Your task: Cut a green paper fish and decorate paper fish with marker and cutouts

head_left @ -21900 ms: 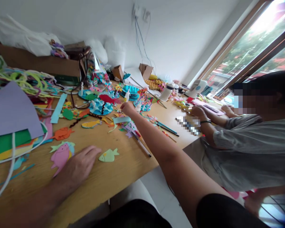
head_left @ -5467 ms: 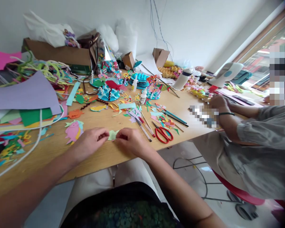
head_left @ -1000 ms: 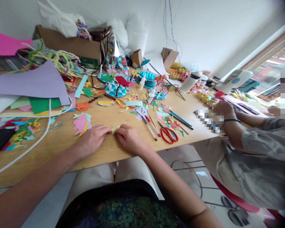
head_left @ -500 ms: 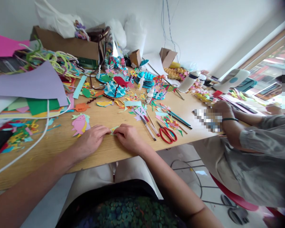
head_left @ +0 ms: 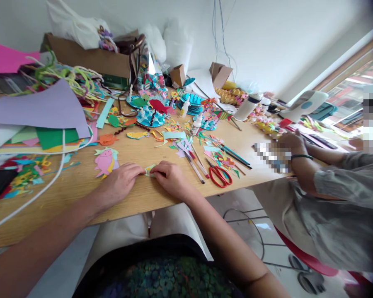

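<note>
Between my two hands, near the table's front edge, lies a small green-and-yellow paper cutout (head_left: 149, 170). My left hand (head_left: 124, 179) is closed at its left end, fingertips pressed together on it. From the other side my right hand (head_left: 168, 177) pinches its right end between thumb and fingers. The fingers cover both ends, so its full shape is hidden. Just left of my left hand lies a pink paper fish (head_left: 105, 162) with green and yellow parts. To the right of my right hand are pens (head_left: 195, 167) and red-handled scissors (head_left: 219, 176).
Paper scraps (head_left: 222, 157) and glue bottles (head_left: 196, 124) lie beyond my hands. A white cable (head_left: 61, 165) crosses the left side near a purple sheet (head_left: 40, 108). At right, a co-worker's hands (head_left: 294, 145) work at the same table (head_left: 127, 209).
My right hand has shifted very slightly to the right, and a little more of the paper cutout shows between my fingers. My left hand stays in place.
</note>
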`<state>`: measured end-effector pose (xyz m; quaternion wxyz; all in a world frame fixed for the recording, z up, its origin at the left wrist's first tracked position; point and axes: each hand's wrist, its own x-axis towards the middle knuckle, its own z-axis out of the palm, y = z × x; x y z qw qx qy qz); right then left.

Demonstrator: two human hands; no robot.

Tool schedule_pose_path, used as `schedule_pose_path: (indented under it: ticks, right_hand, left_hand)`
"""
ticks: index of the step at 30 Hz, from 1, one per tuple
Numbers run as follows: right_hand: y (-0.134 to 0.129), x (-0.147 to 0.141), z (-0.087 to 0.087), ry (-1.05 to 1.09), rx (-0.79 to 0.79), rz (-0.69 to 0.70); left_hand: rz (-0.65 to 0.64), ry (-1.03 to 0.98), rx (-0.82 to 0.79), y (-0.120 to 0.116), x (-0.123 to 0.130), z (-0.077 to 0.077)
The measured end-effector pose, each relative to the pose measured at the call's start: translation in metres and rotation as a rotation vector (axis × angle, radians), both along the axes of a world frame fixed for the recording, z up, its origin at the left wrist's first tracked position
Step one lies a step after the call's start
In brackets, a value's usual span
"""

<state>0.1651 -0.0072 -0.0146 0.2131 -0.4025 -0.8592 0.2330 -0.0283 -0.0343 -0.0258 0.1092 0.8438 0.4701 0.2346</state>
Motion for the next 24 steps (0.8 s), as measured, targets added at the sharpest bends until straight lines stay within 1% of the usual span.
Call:
schedule_pose_path:
  ticks: [7, 10, 12, 15, 19, 22, 24]
  right_hand:
    - [-0.001, -0.001, -0.003, -0.020, -0.007, 0.003]
    - [-0.001, 0.000, 0.000, 0.041, -0.010, -0.004]
    - [-0.001, 0.003, 0.003, 0.112, -0.003, -0.038]
    - [-0.002, 0.009, 0.007, 0.176, 0.015, -0.091]
    - [-0.005, 0.021, 0.007, 0.167, 0.023, -0.113]
    - [-0.013, 0.030, 0.006, 0.132, 0.031, -0.122]
    - [-0.019, 0.039, 0.007, 0.123, 0.056, -0.121]
  left_hand:
    - [0.006, 0.011, -0.005, 0.001, -0.002, -0.002]
    - [-0.005, 0.020, -0.014, 0.001, -0.002, -0.003]
    - [-0.021, 0.038, -0.034, 0.002, -0.002, -0.001]
    - [-0.052, 0.088, -0.072, 0.004, -0.001, 0.003]
    - [-0.098, 0.160, -0.085, 0.008, 0.001, 0.008]
    - [-0.107, 0.202, -0.073, 0.008, 0.002, 0.007]
    - [-0.094, 0.195, -0.047, 0.008, 0.002, 0.004]
